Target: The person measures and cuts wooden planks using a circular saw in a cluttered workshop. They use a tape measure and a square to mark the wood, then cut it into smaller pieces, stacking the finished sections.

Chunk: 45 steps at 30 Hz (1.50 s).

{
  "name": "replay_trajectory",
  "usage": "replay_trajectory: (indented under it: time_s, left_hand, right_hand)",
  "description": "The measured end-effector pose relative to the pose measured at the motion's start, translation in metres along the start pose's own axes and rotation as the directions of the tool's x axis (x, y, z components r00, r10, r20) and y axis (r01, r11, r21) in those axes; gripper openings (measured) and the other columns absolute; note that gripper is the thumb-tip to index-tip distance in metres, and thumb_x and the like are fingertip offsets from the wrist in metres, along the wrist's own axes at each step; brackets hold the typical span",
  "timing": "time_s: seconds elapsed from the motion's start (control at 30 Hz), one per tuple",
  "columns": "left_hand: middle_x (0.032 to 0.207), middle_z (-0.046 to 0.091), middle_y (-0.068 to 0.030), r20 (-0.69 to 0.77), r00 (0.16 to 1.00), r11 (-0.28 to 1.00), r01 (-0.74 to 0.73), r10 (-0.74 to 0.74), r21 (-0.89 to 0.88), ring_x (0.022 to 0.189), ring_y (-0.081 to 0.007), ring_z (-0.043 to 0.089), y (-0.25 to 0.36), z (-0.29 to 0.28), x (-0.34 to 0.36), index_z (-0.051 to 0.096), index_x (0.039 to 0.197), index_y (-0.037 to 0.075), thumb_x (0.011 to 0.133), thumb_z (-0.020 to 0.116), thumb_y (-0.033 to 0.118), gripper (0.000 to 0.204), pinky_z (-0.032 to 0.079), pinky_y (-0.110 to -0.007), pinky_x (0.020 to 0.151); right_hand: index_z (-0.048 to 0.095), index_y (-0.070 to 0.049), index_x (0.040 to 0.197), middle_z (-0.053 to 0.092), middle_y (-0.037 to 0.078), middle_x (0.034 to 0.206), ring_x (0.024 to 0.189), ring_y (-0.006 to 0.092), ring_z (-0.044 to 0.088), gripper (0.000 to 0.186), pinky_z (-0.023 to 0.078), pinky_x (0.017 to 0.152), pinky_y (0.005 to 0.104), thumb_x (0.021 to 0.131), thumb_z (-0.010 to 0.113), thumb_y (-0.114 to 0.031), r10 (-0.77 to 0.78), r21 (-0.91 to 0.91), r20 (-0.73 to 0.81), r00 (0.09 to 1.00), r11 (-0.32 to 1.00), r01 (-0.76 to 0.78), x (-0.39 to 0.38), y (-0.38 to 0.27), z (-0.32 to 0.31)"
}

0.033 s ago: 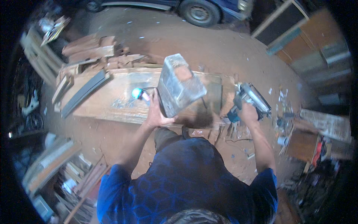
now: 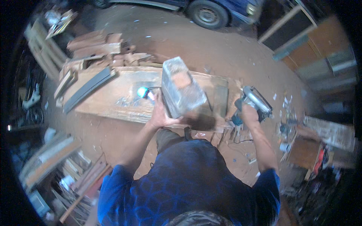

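My left hand (image 2: 161,115) grips the lower left side of a scuffed grey box-like block (image 2: 181,96), held tilted over a wide wooden board (image 2: 98,105); its top has a tan patch. A small lit lamp (image 2: 143,92) with a dark cord is just left of that hand. My right hand (image 2: 249,115) is closed on the handle of a teal-and-silver circular saw (image 2: 256,100) at the board's right end. A long grey strip (image 2: 86,90) lies on the board's left part.
Stacked wood offcuts (image 2: 94,49) stand behind the board. A blue vehicle (image 2: 207,15) is parked beyond. Leaning panels (image 2: 313,41) stand at right rear. Scrap planks (image 2: 60,162) lie at lower left, and more boards (image 2: 328,132) with debris at right.
The surroundings sit slightly lower and further right in the picture. The grey block looks more blurred, with a small shift. Both hands keep their grips.
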<state>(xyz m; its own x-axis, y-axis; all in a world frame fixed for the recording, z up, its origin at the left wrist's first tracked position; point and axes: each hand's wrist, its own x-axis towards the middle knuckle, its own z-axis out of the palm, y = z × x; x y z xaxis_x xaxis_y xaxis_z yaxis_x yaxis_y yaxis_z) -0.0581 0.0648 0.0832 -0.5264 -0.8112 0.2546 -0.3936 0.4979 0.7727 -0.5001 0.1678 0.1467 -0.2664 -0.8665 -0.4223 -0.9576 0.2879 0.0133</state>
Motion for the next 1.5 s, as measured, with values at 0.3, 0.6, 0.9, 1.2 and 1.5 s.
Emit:
replay_trajectory:
  time_s: [0.3, 0.6, 0.9, 1.2, 1.5]
  left_hand:
    - [0.142, 0.052, -0.0197, 0.07, 0.976, 0.937, 0.219, -0.208, -0.27, 0.136, -0.0375, 0.048, -0.071, -0.022, -0.093, 0.045, 0.145, 0.004, 0.069, 0.09, 0.042, 0.096, 0.037, -0.048, 0.116]
    - [0.134, 0.06, -0.0142, -0.158, 0.958, 0.917, 0.168, -0.238, -0.361, 0.126, -0.0314, 0.056, -0.082, -0.026, -0.08, 0.054, 0.14, 0.006, 0.087, 0.077, 0.029, 0.061, 0.043, -0.044, 0.112]
    - [0.152, 0.017, -0.045, -0.274, 0.962, 0.992, -0.016, -0.019, -0.124, 0.14, -0.0616, 0.027, -0.057, -0.049, -0.066, -0.022, 0.154, -0.008, 0.064, 0.094, 0.044, 0.156, 0.024, -0.059, 0.122]
    - [0.154, 0.017, -0.0449, -0.23, 0.973, 0.993, -0.053, 0.026, -0.11, 0.14, -0.0612, 0.029, -0.043, -0.048, -0.052, -0.025, 0.156, -0.002, 0.066, 0.09, 0.054, 0.156, 0.025, -0.06, 0.121]
    - [0.156, 0.028, -0.0351, -0.165, 0.969, 0.977, -0.198, 0.184, -0.075, 0.137, -0.0583, 0.038, -0.027, -0.032, -0.043, -0.028, 0.156, 0.001, 0.07, 0.092, 0.047, 0.155, 0.027, -0.062, 0.117]
  right_hand:
    - [0.079, -0.008, 0.108, 0.075, 0.018, 0.115, 0.111, 0.033, 0.072, 0.025, 0.06, 0.087, 0.0442, 0.089, 0.062, -0.008, -0.051, -0.333, 0.376, 0.925, 0.924, 0.186, 0.081, -0.145, 0.126]
    - [0.063, 0.001, 0.129, 0.066, 0.026, 0.129, 0.121, 0.038, 0.065, 0.064, 0.051, 0.103, 0.0475, 0.08, 0.078, -0.039, 0.053, -0.378, 0.463, 0.885, 0.915, 0.143, 0.076, -0.13, 0.102]
    - [0.065, -0.006, 0.127, 0.068, 0.023, 0.127, 0.117, 0.0391, 0.066, 0.061, 0.054, 0.097, 0.0499, 0.084, 0.074, -0.048, 0.049, -0.318, 0.335, 0.941, 0.946, 0.064, 0.069, -0.12, 0.11]
    - [0.064, 0.001, 0.128, 0.072, 0.021, 0.116, 0.104, 0.0315, 0.072, 0.058, 0.056, 0.09, 0.0435, 0.091, 0.075, -0.042, -0.208, 0.213, -0.015, 0.978, 0.955, 0.206, 0.025, -0.214, 0.053]
    - [0.055, 0.012, 0.139, 0.064, 0.023, 0.132, 0.121, 0.0291, 0.063, 0.077, 0.047, 0.107, 0.0408, 0.085, 0.083, -0.037, -0.346, 0.794, -0.285, 0.894, 0.437, 0.423, -0.113, -0.359, -0.163]
